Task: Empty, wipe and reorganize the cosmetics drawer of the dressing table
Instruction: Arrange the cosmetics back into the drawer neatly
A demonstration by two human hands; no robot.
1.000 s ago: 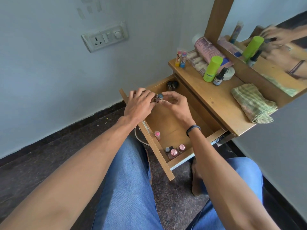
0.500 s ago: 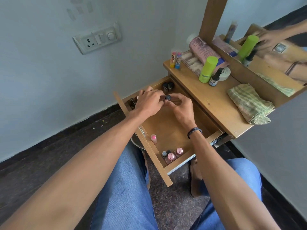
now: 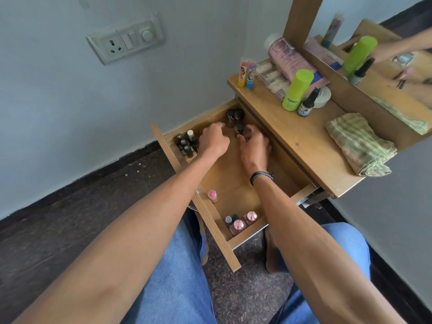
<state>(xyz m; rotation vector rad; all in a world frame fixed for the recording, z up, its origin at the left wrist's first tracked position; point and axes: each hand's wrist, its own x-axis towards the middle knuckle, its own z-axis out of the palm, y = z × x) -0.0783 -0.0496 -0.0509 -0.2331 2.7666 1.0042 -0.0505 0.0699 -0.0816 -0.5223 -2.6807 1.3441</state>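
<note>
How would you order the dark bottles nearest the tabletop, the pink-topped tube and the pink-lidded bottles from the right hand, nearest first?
1. At the right hand's fingertips: dark bottles.
2. By the drawer's left wall: pink-topped tube.
3. Near corner: pink-lidded bottles.

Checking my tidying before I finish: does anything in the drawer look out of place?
The pink-capped tube: it stands alone against the drawer front, while dark bottles and pink-lidded bottles sit grouped in corners.

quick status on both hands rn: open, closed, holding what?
Left hand: fingers curled over the drawer; cannot tell whether it holds anything.
Right hand: closed round a small dark bottle.
</note>
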